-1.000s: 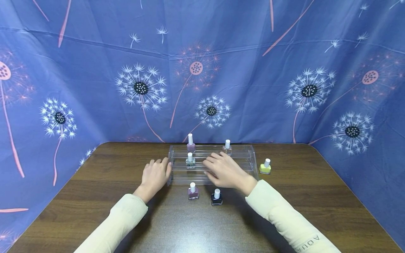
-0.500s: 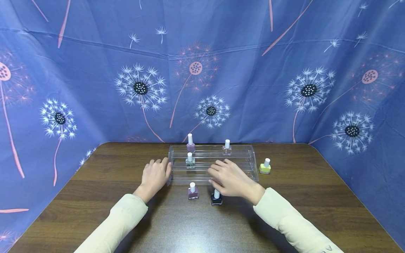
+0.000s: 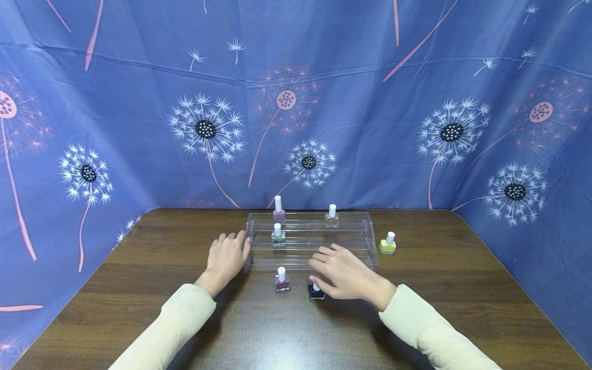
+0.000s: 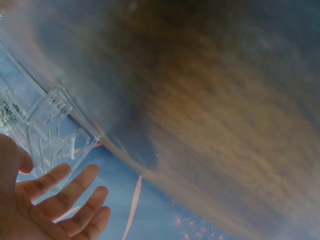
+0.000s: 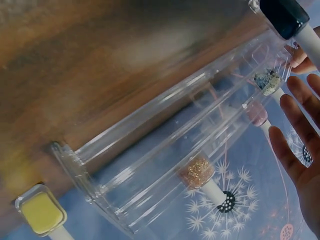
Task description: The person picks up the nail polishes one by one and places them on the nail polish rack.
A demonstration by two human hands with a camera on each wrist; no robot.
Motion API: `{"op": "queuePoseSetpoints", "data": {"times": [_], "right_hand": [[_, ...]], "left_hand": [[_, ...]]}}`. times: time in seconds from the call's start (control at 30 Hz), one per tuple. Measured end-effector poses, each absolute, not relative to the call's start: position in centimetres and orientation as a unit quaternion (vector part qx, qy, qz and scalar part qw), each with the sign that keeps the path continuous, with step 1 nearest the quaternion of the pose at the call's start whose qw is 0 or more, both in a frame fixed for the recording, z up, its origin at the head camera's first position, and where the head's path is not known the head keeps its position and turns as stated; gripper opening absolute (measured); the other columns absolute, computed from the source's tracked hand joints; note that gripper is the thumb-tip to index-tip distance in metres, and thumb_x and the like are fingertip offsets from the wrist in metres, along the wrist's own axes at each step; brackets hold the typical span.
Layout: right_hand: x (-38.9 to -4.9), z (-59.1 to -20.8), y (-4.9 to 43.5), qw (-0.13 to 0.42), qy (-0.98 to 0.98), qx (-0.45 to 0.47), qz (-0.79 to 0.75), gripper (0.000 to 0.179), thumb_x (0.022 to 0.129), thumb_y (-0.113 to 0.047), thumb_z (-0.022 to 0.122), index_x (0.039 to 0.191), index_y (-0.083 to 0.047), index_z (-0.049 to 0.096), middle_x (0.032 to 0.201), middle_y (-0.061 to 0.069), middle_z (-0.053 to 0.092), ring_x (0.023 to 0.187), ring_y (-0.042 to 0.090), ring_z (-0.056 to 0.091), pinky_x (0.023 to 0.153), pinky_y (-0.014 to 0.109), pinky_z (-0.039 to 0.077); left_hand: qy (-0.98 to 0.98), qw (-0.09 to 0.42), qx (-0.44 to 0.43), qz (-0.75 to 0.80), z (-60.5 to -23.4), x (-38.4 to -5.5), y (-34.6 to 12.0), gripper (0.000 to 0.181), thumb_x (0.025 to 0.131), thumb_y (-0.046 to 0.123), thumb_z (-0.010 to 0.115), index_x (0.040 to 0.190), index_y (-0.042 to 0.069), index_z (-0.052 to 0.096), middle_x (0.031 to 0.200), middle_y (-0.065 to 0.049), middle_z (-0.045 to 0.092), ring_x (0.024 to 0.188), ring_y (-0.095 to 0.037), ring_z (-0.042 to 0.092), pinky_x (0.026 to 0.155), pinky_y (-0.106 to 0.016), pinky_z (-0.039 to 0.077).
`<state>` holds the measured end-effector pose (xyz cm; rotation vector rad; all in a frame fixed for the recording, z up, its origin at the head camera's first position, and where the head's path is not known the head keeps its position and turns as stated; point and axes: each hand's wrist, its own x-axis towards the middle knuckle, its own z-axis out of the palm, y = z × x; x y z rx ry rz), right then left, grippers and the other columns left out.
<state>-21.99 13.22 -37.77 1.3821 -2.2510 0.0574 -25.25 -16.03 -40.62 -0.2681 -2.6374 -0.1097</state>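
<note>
A clear tiered display rack (image 3: 305, 259) stands near the back of the table. My left hand (image 3: 225, 257) is at its left end; the left wrist view shows straight, spread fingers (image 4: 70, 197) beside the end panel. My right hand (image 3: 344, 272) hovers low over a black nail polish bottle (image 3: 316, 293), partly hiding its white cap. In the right wrist view its fingers (image 5: 300, 125) are extended; I see no grip on the cap. The rack bears a pink-mauve bottle (image 3: 279, 216), a gold-glitter bottle (image 5: 197, 172) and a dark-glitter bottle (image 3: 278, 237).
A purple polish bottle (image 3: 282, 282) stands in front of the rack, left of the black one. Right of the rack is a yellow bottle (image 3: 387, 246). A blue dandelion-print cloth (image 3: 370, 128) hangs behind and around the wooden table (image 3: 259, 329).
My right hand has drawn back from over the rack, toward me and slightly right, to the black bottle's cap. The left hand and the bottles have stayed in place.
</note>
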Motion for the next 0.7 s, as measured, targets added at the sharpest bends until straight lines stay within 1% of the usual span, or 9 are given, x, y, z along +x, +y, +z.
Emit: {"op": "queuePoseSetpoints", "data": {"times": [0.1, 0.17, 0.23, 0.33, 0.47, 0.57, 0.7], "right_hand": [[-21.8, -38.0, 13.4, 0.245, -0.824, 0.510, 0.024, 0.019, 0.086, -0.029, 0.057, 0.098, -0.016, 0.064, 0.092, -0.006, 0.065, 0.086, 0.011, 0.057, 0.071, 0.033, 0.048], [-21.7, -38.2, 13.5, 0.247, -0.821, 0.514, 0.028, 0.019, 0.085, -0.028, 0.058, 0.098, -0.016, 0.064, 0.092, -0.007, 0.065, 0.084, 0.010, 0.057, 0.069, 0.031, 0.047], [-21.6, -38.4, 13.5, 0.250, -0.817, 0.518, 0.031, 0.018, 0.084, -0.027, 0.059, 0.097, -0.016, 0.064, 0.090, -0.008, 0.065, 0.081, 0.009, 0.055, 0.065, 0.028, 0.044], [-21.6, -38.7, 13.6, 0.257, -0.812, 0.523, 0.027, 0.016, 0.082, -0.027, 0.060, 0.095, -0.016, 0.063, 0.088, -0.008, 0.063, 0.079, 0.008, 0.054, 0.065, 0.029, 0.044], [-21.4, -38.8, 13.6, 0.252, -0.813, 0.525, 0.021, 0.018, 0.082, -0.027, 0.060, 0.096, -0.016, 0.063, 0.088, -0.009, 0.063, 0.078, 0.008, 0.053, 0.062, 0.027, 0.042], [-21.3, -38.9, 13.6, 0.243, -0.816, 0.524, 0.021, 0.019, 0.081, -0.026, 0.060, 0.098, -0.017, 0.063, 0.088, -0.010, 0.063, 0.077, 0.007, 0.052, 0.060, 0.025, 0.038], [-21.1, -39.0, 13.6, 0.235, -0.818, 0.525, 0.020, 0.019, 0.080, -0.023, 0.060, 0.098, -0.016, 0.063, 0.086, -0.010, 0.062, 0.076, 0.006, 0.050, 0.060, 0.024, 0.037]], "left_hand": [[-0.965, 0.240, -0.098, -0.040, -40.7, -25.3, -16.1, 0.029, 0.093, 0.028, 0.047, 0.103, 0.005, 0.061, 0.083, -0.015, 0.066, 0.075, -0.035, 0.060, 0.061, -0.046, 0.047], [-0.965, 0.239, -0.098, -0.039, -40.6, -25.2, -16.1, 0.028, 0.093, 0.028, 0.047, 0.101, 0.005, 0.061, 0.082, -0.015, 0.066, 0.075, -0.035, 0.060, 0.061, -0.046, 0.047], [-0.965, 0.239, -0.099, -0.039, -40.6, -25.2, -16.1, 0.028, 0.093, 0.028, 0.047, 0.099, 0.005, 0.061, 0.081, -0.014, 0.066, 0.074, -0.034, 0.060, 0.061, -0.045, 0.047], [-0.965, 0.240, -0.100, -0.039, -40.7, -25.2, -16.1, 0.028, 0.093, 0.028, 0.047, 0.099, 0.005, 0.061, 0.080, -0.014, 0.066, 0.074, -0.034, 0.060, 0.060, -0.045, 0.047], [-0.964, 0.244, -0.101, -0.039, -40.7, -25.2, -16.1, 0.028, 0.093, 0.028, 0.047, 0.099, 0.005, 0.061, 0.081, -0.015, 0.066, 0.073, -0.034, 0.060, 0.060, -0.045, 0.047], [-0.963, 0.248, -0.102, -0.040, -40.7, -25.3, -16.1, 0.027, 0.093, 0.028, 0.047, 0.096, 0.005, 0.061, 0.079, -0.014, 0.066, 0.072, -0.034, 0.059, 0.058, -0.045, 0.046], [-0.962, 0.249, -0.103, -0.040, -40.6, -25.3, -16.1, 0.025, 0.092, 0.027, 0.048, 0.089, 0.005, 0.060, 0.076, -0.013, 0.065, 0.071, -0.034, 0.059, 0.057, -0.045, 0.046]]}}
